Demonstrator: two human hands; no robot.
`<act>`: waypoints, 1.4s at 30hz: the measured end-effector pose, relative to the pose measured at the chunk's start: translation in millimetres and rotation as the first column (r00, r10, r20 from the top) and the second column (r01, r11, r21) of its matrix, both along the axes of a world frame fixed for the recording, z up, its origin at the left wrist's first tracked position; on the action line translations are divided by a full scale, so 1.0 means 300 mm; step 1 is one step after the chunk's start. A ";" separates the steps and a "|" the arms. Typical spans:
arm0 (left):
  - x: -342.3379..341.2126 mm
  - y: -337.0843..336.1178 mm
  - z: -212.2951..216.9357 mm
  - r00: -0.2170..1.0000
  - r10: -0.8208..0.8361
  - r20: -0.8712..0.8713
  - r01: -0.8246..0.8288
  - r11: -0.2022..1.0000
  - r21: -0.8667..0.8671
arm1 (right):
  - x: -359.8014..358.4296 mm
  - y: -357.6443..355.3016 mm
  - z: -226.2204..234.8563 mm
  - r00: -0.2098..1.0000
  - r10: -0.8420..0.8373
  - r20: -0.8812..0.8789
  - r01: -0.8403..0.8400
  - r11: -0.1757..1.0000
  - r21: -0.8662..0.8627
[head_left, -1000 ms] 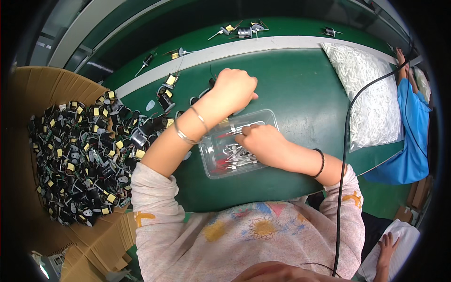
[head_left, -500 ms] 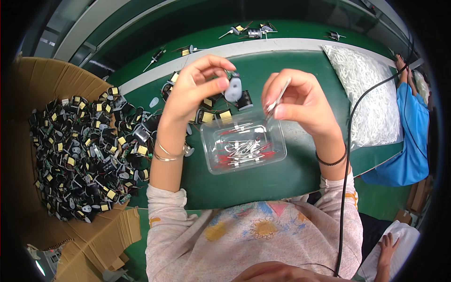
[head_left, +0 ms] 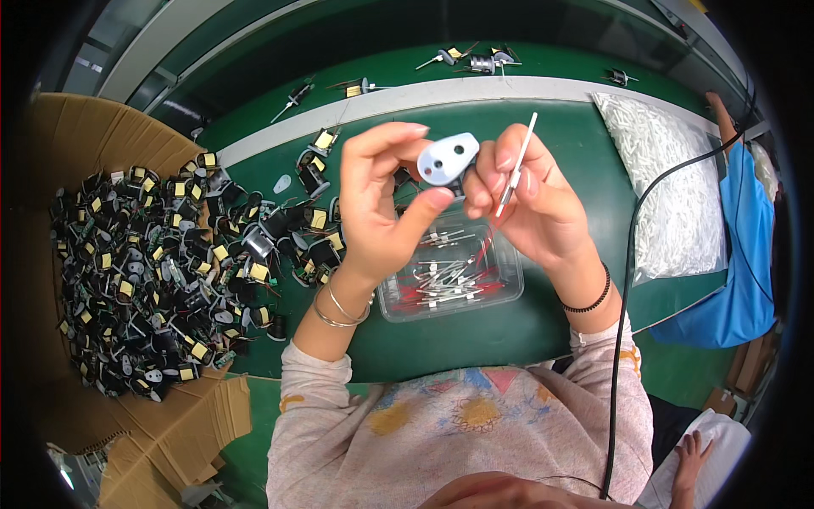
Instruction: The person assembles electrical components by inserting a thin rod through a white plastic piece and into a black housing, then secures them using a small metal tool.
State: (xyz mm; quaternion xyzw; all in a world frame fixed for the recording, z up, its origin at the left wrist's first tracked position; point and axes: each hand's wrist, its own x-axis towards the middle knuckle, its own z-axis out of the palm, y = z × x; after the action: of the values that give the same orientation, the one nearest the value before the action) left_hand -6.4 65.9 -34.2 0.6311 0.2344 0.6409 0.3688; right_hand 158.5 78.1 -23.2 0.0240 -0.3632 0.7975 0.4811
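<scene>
Above the clear plastic tub [head_left: 392, 312], my left hand [head_left: 373, 195] grips a small motor assembly by its grey teardrop-shaped end plate [head_left: 448, 159]. Several round holes show in the plate's face, turned up toward me. My right hand [head_left: 547, 208] pinches a thin white rod [head_left: 529, 134] with a short metal band, held upright and tilted slightly. The right fingertips reach the narrow end of the plate; what they touch beneath it is hidden. In the tub lie several white rods [head_left: 445, 276] with red leads. More motor assemblies [head_left: 315, 219] rest on the green table beside my left wrist.
A cardboard box [head_left: 93, 127] on the left is heaped with black motor assemblies [head_left: 136, 280]. A bag of white tubes [head_left: 670, 199] lies at right. Beyond a pale rail, more assemblies [head_left: 482, 64] sit on a green surface. A black cable [head_left: 627, 288] hangs before my right arm. Another person's blue sleeve [head_left: 742, 246] shows far right.
My hands have come together, and the plate has turned and tipped to show its holes. The white rod has risen from over the tub and now stands more upright.
</scene>
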 end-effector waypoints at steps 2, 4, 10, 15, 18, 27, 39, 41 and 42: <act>0.007 -0.003 0.016 0.999 -0.006 0.031 0.007 1.000 -0.015 | 0.000 -0.001 0.001 1.000 0.015 0.004 -0.015 0.999 -0.031; 0.016 -0.006 0.024 0.991 -0.114 0.067 0.120 0.988 -0.097 | 0.000 -0.002 0.004 0.999 -0.021 0.029 0.021 1.000 0.005; -0.049 0.020 0.048 0.999 -0.012 0.036 0.019 0.984 -0.174 | 0.039 0.000 0.041 0.962 -0.171 0.212 0.168 0.985 0.037; -0.069 0.004 0.093 0.952 -0.063 -0.299 0.030 0.993 -0.114 | 0.070 0.019 0.066 0.844 -0.423 0.328 0.410 0.905 0.113; -0.046 -0.006 0.101 0.873 -0.222 -0.434 0.171 0.973 -0.153 | 0.055 0.008 0.068 0.786 -0.531 0.317 0.456 0.844 0.283; -0.012 -0.037 0.099 0.939 -0.233 -0.254 0.177 0.958 -0.227 | 0.047 -0.006 0.086 0.510 -0.806 0.301 0.453 0.549 0.703; -0.024 -0.057 0.095 0.939 -0.289 -0.184 0.227 0.927 -0.300 | 0.078 -0.018 0.110 0.404 -0.915 0.005 0.539 0.243 0.807; -0.013 -0.068 0.101 0.961 -0.184 -0.208 0.128 0.958 -0.257 | 0.107 -0.022 0.115 0.354 -0.935 -0.034 0.635 0.213 0.743; -0.002 -0.072 0.096 0.981 -0.129 -0.147 0.083 0.956 -0.282 | 0.107 -0.033 0.123 0.325 -0.945 -0.025 0.719 0.230 0.656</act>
State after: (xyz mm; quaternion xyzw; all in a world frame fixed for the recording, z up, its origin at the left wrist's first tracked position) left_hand -7.0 44.4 -5.4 0.6361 0.3161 0.5274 0.4661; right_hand 190.5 68.0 13.8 -0.1950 -0.6154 0.2411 0.7247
